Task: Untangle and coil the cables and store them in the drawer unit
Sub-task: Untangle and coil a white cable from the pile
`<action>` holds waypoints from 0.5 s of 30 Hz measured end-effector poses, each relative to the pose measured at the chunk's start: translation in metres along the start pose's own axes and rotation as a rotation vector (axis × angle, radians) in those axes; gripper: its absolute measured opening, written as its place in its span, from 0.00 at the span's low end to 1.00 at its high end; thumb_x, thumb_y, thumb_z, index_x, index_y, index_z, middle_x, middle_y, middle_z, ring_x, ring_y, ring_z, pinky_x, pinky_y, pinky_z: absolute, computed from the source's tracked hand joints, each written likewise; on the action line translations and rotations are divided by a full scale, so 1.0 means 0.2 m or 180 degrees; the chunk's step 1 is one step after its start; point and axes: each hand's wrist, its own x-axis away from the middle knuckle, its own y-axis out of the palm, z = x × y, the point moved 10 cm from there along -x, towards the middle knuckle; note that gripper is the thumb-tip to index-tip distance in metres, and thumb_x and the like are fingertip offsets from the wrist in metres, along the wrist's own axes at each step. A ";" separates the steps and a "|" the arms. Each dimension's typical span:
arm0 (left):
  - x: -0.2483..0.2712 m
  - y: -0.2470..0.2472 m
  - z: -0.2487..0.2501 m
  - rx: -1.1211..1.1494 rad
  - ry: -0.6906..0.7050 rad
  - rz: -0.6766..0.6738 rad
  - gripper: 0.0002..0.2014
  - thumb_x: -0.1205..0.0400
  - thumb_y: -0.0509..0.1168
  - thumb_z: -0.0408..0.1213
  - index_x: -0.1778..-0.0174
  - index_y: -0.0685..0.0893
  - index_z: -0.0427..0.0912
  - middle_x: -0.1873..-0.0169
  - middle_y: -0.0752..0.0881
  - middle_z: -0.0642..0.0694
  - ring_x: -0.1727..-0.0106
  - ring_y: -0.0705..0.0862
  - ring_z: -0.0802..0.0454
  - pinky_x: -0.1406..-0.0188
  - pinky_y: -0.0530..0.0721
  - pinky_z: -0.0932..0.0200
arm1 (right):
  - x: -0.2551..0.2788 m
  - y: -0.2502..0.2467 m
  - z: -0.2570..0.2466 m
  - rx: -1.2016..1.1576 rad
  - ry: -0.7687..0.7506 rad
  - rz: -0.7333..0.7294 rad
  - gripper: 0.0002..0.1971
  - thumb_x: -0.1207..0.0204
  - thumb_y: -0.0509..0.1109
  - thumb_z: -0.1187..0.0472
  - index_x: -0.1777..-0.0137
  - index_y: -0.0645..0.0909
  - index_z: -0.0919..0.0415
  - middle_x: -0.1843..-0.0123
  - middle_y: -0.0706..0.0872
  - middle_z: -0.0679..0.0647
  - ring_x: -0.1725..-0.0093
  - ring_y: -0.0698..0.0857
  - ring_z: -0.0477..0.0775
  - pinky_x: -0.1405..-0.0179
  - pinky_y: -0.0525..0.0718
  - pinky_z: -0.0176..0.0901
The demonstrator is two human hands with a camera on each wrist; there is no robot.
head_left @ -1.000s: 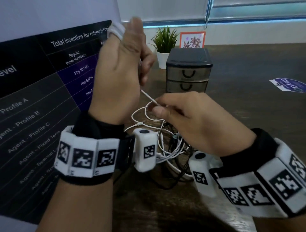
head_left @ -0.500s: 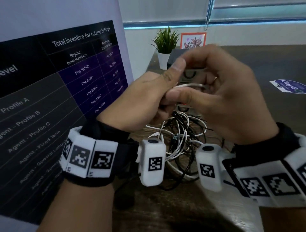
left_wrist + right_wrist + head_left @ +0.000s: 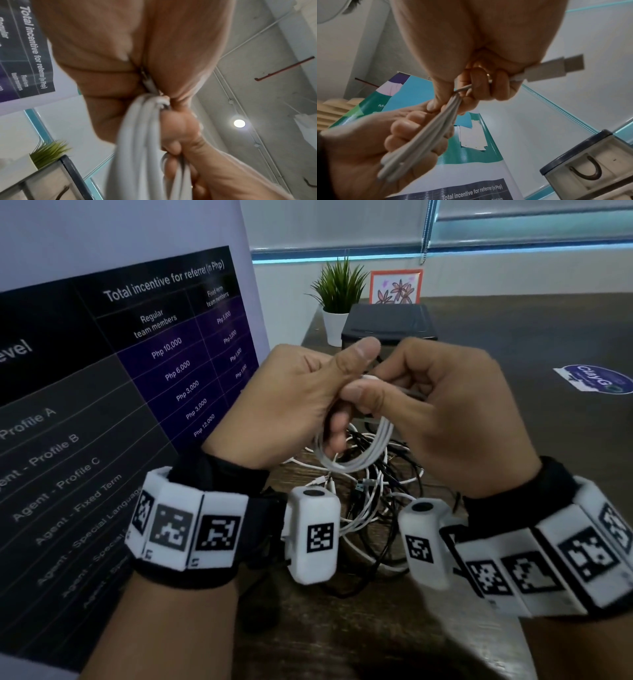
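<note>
1. My left hand (image 3: 291, 409) is clenched around a white cable (image 3: 356, 453) that I have gathered into several loops. The loops hang down from my fist, above the table (image 3: 513, 344).

2. My right hand (image 3: 445, 419) pinches the loose tail of that same cable between thumb and fingertips, right against my left thumb. The right wrist view shows the USB plug (image 3: 556, 67) poking out past my curled fingers, so little free length is left.

3. The bundle's long axis runs roughly up and down, from my left fist to the bottom of the loops. The tail lies across it, nearly level, pointing away to my right. As I judge it, the next move turns on this crossing: the tail has to be wound around the neck of the loops, just under my left thumb, and my right hand is the one placed to do it.

4. The tangled pile (image 3: 373, 508) of black and white cables lies on the table directly under my hands and is not yet sorted.

5. The drawer unit (image 3: 390, 326) stands beyond my hands, farther along the table, next to a potted plant (image 3: 337, 299). Its top drawer looks closed in the right wrist view, though my hands hide most of its front from the head camera.
</note>
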 end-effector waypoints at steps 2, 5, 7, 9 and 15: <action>-0.01 0.01 -0.03 0.0023 -0.0122 0.0011 0.26 0.13 0.59 0.50 0.78 0.73 0.44 0.84 0.68 0.48 0.84 0.70 0.51 0.81 0.70 0.62 | 0.00 -0.01 -0.01 0.0175 -0.0015 0.0062 0.16 0.27 0.77 0.44 0.61 0.87 0.58 0.67 0.89 0.49 0.68 0.87 0.50 0.67 0.83 0.51; -0.02 0.01 -0.07 0.0069 -0.0235 -0.0006 0.28 0.13 0.58 0.52 0.80 0.77 0.46 0.84 0.67 0.52 0.82 0.65 0.53 0.81 0.63 0.63 | -0.01 0.00 0.00 0.0198 0.0054 -0.0098 0.12 0.26 0.75 0.44 0.59 0.90 0.52 0.65 0.90 0.45 0.65 0.87 0.46 0.67 0.83 0.42; -0.02 -0.02 -0.10 -0.0084 -0.0297 0.0041 0.26 0.14 0.60 0.52 0.78 0.78 0.45 0.84 0.69 0.52 0.82 0.64 0.54 0.80 0.61 0.63 | -0.01 0.04 0.02 0.0231 0.0103 -0.0514 0.07 0.22 0.73 0.48 0.51 0.91 0.47 0.60 0.91 0.40 0.59 0.88 0.41 0.60 0.82 0.36; -0.02 -0.07 -0.12 -0.0306 -0.0311 0.0164 0.25 0.15 0.63 0.51 0.79 0.79 0.45 0.83 0.71 0.48 0.81 0.64 0.53 0.79 0.61 0.62 | 0.01 0.09 0.02 0.0353 0.0003 -0.0910 0.10 0.17 0.68 0.54 0.40 0.89 0.46 0.52 0.91 0.40 0.51 0.86 0.40 0.49 0.82 0.34; -0.02 -0.13 -0.09 -0.0461 -0.0217 0.0477 0.27 0.16 0.64 0.54 0.81 0.80 0.46 0.81 0.73 0.45 0.80 0.67 0.50 0.79 0.65 0.61 | 0.00 0.06 -0.05 0.0600 -0.0430 -0.0477 0.13 0.18 0.66 0.58 0.38 0.88 0.53 0.53 0.84 0.50 0.53 0.82 0.46 0.51 0.77 0.32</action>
